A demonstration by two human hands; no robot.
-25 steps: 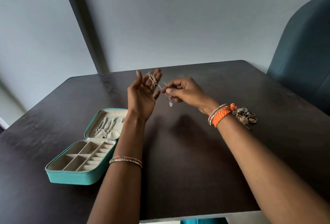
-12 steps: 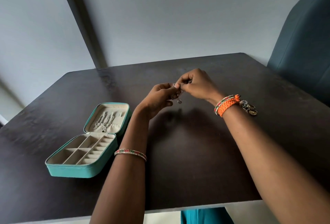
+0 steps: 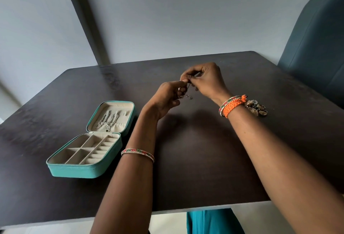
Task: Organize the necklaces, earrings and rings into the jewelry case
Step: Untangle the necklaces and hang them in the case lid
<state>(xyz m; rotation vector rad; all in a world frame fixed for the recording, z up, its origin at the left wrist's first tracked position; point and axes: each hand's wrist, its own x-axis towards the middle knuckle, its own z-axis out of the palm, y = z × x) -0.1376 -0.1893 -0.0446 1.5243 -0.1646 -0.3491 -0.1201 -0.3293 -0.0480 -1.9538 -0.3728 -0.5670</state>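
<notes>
No writing, label, brand, number or sign can be read anywhere in the view.

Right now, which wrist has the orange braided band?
The right wrist: its orange braided band sits beside a beaded bangle. The left forearm carries only a thin beaded bangle.
</notes>
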